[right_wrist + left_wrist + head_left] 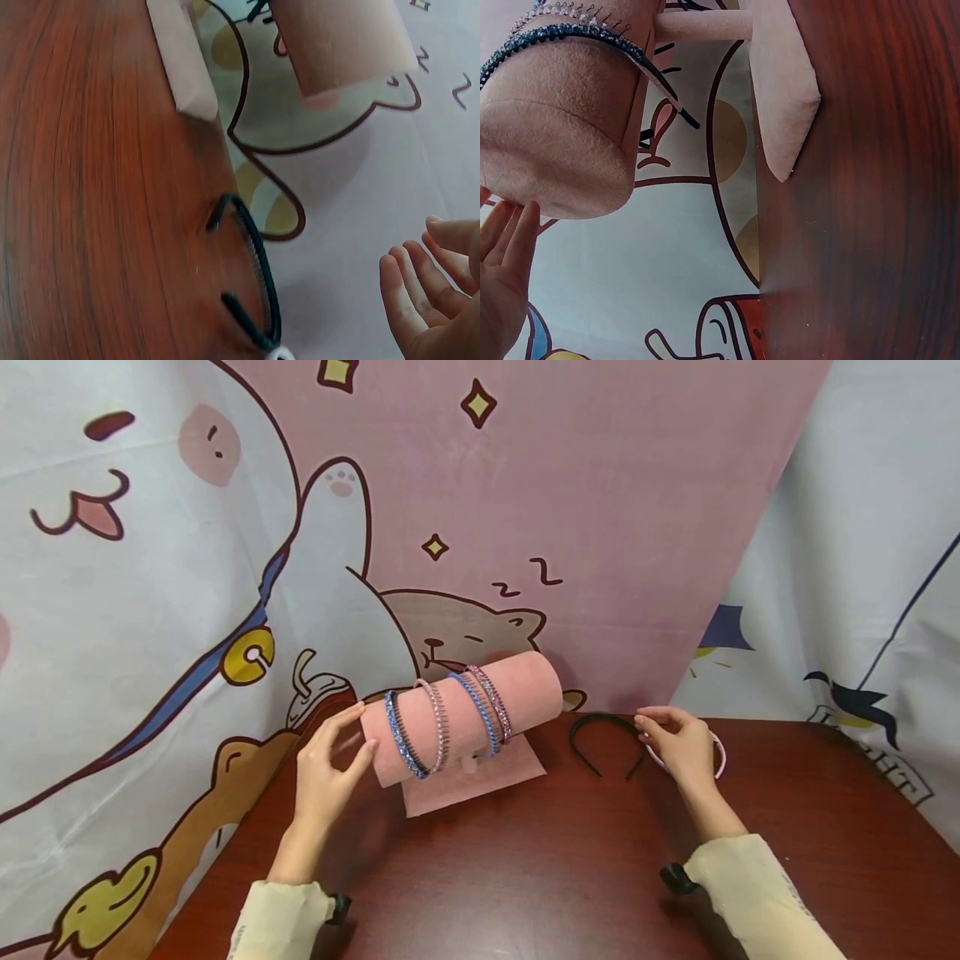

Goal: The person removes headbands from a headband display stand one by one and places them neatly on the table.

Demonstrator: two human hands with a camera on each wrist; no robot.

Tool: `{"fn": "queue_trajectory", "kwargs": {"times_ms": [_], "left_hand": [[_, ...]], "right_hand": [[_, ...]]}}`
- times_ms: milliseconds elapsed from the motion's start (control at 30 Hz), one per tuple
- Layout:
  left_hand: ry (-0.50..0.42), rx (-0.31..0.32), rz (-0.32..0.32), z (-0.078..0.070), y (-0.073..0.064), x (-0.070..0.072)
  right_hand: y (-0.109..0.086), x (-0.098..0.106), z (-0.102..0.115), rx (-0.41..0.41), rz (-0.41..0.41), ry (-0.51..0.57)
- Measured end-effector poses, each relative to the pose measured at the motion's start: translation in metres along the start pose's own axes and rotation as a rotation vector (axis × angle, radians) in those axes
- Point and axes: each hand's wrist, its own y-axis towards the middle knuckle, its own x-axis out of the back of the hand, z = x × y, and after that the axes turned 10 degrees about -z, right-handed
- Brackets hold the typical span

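A pink padded cylinder stand (536, 689) with a flat base rises from the table, tilted in the head view. Several toothed headbands circle it: a glittery blue one (402, 735), a pale pink one (438, 727), a plain blue one (477, 714) and a dark pink glittery one (495, 703). My left hand (327, 762) touches the cylinder's left end with its fingertips, thumb apart. To the right, my right hand (681, 747) hovers above the table with its fingers loosely bent, holding nothing. Near it lie a black headband (600, 717) and a partly hidden white-pink headband (722, 758).
The dark red-brown wooden table (525, 877) reaches back to a cartoon-printed cloth (637, 527) hanging behind it. More of this cloth runs along the left and right sides. A dark strap piece sits at each sleeve cuff (720, 860).
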Motion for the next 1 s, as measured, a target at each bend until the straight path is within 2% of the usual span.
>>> {"fn": "queue_trajectory", "kwargs": {"times_ms": [200,467,767,967,1000], "left_hand": [[0.005,0.010,0.012,-0.008,0.001,0.002],[-0.026,0.021,0.010,-0.003,0.000,0.000],[-0.042,0.036,0.011,-0.004,0.000,-0.001],[-0.041,0.043,0.014,-0.004,0.000,-0.001],[-0.043,0.040,0.011,0.001,-0.001,-0.002]], "right_hand": [[-0.010,-0.018,0.005,0.024,0.032,0.057],[-0.025,-0.041,0.014,0.041,0.075,0.043],[-0.041,-0.064,0.021,0.023,0.132,0.143],[-0.050,-0.074,0.028,0.052,0.149,0.114],[-0.053,-0.074,0.033,0.062,0.153,0.109]]}}
